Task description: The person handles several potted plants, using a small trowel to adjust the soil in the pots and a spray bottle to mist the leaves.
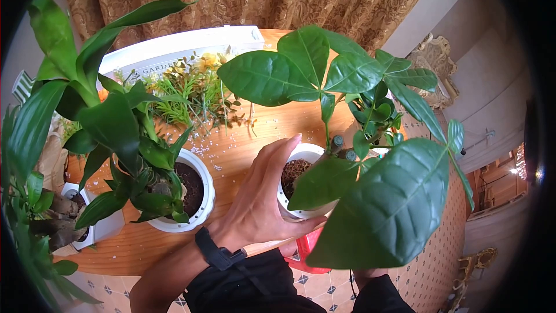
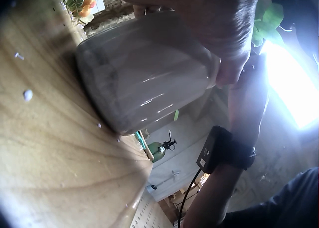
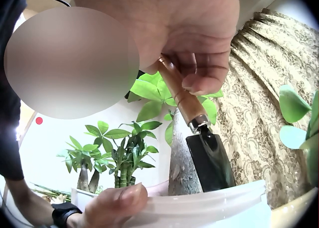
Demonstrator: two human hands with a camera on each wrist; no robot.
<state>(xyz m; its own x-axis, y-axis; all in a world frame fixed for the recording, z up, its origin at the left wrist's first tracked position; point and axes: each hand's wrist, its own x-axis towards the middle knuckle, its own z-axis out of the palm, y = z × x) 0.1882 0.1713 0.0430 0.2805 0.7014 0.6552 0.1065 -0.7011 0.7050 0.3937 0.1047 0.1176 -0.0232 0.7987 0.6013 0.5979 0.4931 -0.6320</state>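
Observation:
My left hand [image 1: 260,194] grips the side of a white pot [image 1: 298,214] holding soil [image 1: 291,175] and a broad-leaved plant [image 1: 391,203]. The thumb of that hand [image 3: 117,203] lies at the pot's rim [image 3: 199,205] in the right wrist view. Up close, the left wrist view has the hand [image 2: 214,24] around the pot [image 2: 144,68], which looks tilted there. My right hand [image 3: 199,54] holds the wooden handle of a trowel [image 3: 182,96], its black blade pointing down at the rim beside the trunk [image 3: 179,163]. Large leaves mostly cover the right hand [image 1: 370,275] in the head view.
Left of the pot stands another white potted plant [image 1: 200,208], with a hexagonal pot [image 1: 107,226] farther left. Cut greenery [image 1: 185,93] and a long white box [image 1: 202,37] lie behind. White granules dot the wooden table [image 1: 237,145]. A red object [image 1: 307,249] is near the front edge.

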